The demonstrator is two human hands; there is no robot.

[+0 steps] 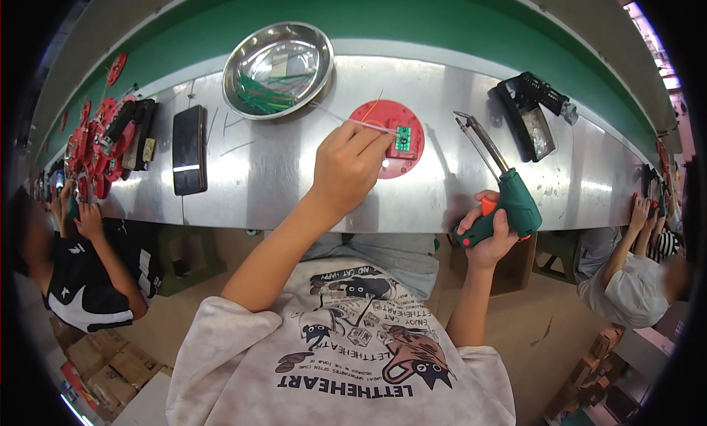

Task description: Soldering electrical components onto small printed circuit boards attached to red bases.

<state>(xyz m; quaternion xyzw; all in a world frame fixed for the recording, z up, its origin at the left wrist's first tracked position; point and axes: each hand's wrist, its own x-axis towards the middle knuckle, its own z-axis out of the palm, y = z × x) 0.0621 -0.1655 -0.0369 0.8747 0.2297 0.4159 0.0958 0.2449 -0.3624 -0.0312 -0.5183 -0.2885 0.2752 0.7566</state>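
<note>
My left hand [346, 164] pinches a thin white wire [339, 118] and rests on the edge of a round red disc [390, 135] lying on the metal bench. A small green circuit board [402, 138] sits on that disc, just right of my fingertips. My right hand [486, 234] grips the green handle of a soldering gun [508, 198] with an orange trigger. Its metal tip [465, 120] points up and away, to the right of the disc and not touching it.
A steel bowl [280, 65] holding green wires stands behind the disc. A black phone [189, 150] lies at the left, beside stacked red discs [96, 142]. A black tool [532, 113] lies at the right. Other people sit at both sides of the steel bench [280, 183].
</note>
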